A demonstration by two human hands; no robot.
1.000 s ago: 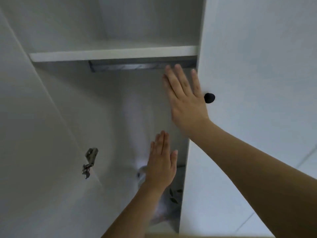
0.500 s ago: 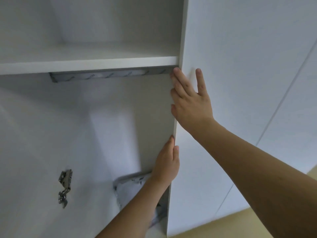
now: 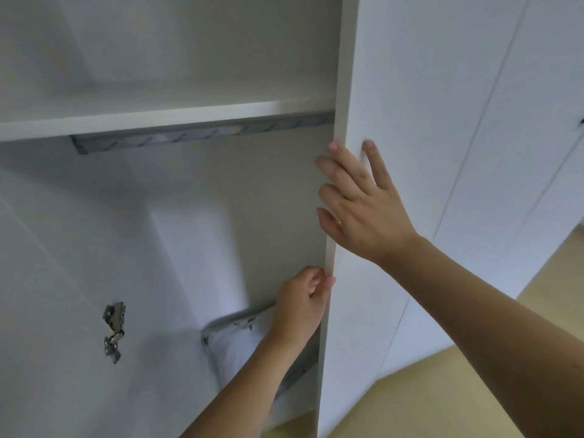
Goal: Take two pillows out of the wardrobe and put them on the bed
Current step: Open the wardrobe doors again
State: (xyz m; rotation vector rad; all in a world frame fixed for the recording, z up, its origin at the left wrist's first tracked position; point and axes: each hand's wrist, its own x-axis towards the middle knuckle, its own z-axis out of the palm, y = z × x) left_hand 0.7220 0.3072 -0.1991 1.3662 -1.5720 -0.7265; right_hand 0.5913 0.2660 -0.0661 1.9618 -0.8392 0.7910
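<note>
Wardrobe door (image 3: 410, 153) as landmark. Right hand (image 3: 363, 210) flat on its front face near the free edge, fingers straight and spread. Left hand (image 3: 303, 308) just below, fingers curled round that same edge. Pillow (image 3: 234, 339) inside the wardrobe (image 3: 221, 216), low, left of the door, behind the left forearm. Hinge (image 3: 113, 330) further left.

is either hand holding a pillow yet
No, the left hand and right hand are on the door edge; the pillow lies untouched.
</note>
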